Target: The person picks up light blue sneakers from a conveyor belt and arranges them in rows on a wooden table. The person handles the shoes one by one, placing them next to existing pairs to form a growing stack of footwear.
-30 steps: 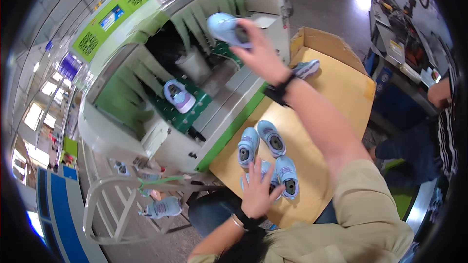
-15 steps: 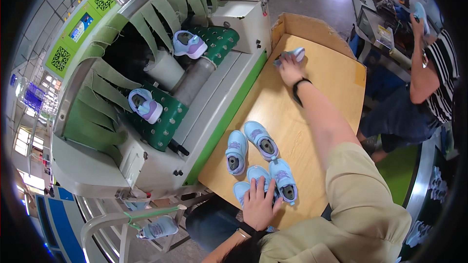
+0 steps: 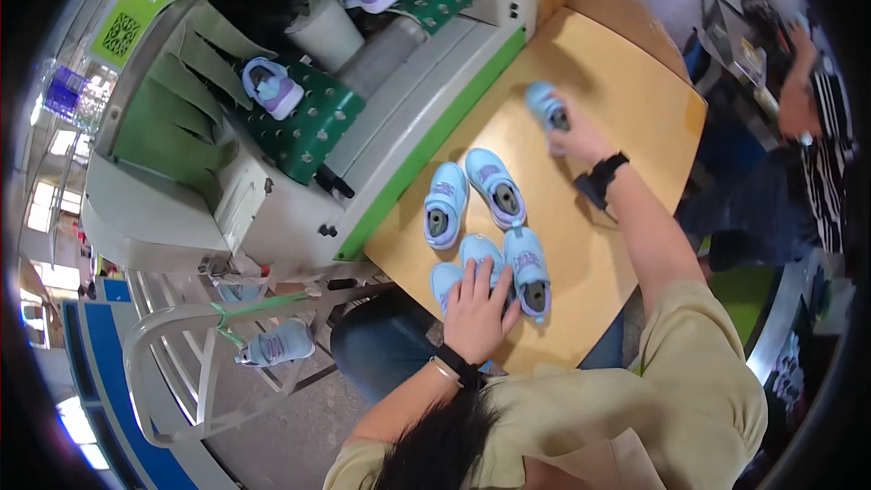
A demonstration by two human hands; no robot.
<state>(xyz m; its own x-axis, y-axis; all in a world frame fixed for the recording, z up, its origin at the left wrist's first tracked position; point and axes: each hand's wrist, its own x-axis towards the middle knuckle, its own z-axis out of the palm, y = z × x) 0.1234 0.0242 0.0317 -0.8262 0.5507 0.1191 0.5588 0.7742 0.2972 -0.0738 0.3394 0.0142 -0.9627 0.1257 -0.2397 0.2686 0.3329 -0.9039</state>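
Right hand has come back from the far corner of the board with a blue shoe, and the view has swung in closer.

Since half a second ago my right hand has drawn in from the upper right of the frame and now sits right of centre, fingers closed around a single light-blue shoe held just above the tan board. My left hand lies flat, fingers spread and gripping nothing, on a cluster of blue shoes at lower centre; two more shoes sit just above them, soles down, openings up. I judge the sorting partly done: five shoes are gathered, one is in hand. Two lilac shoes ride the green dotted conveyor at upper left, unhandled.
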